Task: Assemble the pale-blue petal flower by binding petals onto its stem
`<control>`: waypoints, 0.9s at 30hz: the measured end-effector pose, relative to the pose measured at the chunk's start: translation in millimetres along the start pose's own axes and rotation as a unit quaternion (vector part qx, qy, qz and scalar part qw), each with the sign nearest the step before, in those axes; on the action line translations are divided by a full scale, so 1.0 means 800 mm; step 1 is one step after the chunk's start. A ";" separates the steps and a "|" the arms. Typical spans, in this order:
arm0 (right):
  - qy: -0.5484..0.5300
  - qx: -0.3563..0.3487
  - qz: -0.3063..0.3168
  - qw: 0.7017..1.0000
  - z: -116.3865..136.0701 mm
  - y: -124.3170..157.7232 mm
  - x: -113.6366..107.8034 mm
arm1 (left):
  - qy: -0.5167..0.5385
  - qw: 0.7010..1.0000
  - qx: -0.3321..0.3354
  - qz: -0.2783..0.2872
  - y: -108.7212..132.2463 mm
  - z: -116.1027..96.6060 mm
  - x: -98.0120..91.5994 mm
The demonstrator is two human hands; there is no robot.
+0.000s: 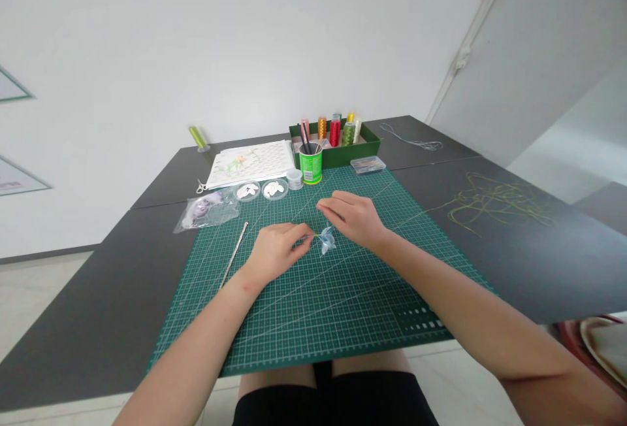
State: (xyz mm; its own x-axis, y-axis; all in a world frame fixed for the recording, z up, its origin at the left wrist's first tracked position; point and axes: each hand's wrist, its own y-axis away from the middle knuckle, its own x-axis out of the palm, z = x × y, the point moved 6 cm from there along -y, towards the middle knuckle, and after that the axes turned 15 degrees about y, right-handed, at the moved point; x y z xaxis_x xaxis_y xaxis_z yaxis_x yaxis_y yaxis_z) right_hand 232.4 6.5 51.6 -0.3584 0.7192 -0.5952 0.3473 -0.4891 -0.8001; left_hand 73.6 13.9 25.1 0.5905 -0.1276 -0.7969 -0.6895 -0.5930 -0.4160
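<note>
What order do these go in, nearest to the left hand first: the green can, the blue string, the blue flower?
1. Blue flower: held by the left hand, just to its right.
2. Green can: farther back, beyond the hands.
3. Blue string: farthest, at the back right.

left grip (pixel 281 247): pinched | right grip (pixel 353 217): pinched, farther forward | forearms (pixel 441 276): converging

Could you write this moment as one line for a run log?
left hand: holding flower | right hand: near flower, hold unclear | below: mat | beyond: can, spool box
</note>
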 end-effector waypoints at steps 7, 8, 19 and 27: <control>-0.092 0.094 0.085 0.988 -0.022 0.001 0.023 | 0.087 0.995 0.000 -0.040 -0.001 -0.006 -0.005; -0.116 0.110 0.103 0.982 -0.025 0.001 0.027 | 0.098 0.994 -0.002 -0.049 -0.001 -0.006 -0.007; -0.322 0.203 0.306 0.873 -0.026 0.022 0.078 | 0.149 0.971 0.017 -0.185 0.000 -0.012 -0.030; -0.296 0.192 0.348 0.869 -0.002 0.027 0.079 | 0.152 0.950 -0.043 -0.269 0.002 0.001 -0.044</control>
State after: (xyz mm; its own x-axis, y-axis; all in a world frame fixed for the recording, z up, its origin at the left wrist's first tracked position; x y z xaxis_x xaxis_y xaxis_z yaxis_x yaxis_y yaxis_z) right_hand 218.6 42.5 -3.4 -0.5996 -0.1409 -0.7878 0.3847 -0.9139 -0.1294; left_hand 51.3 18.2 52.0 0.9504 -0.0036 -0.3111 -0.2251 -0.6982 -0.6796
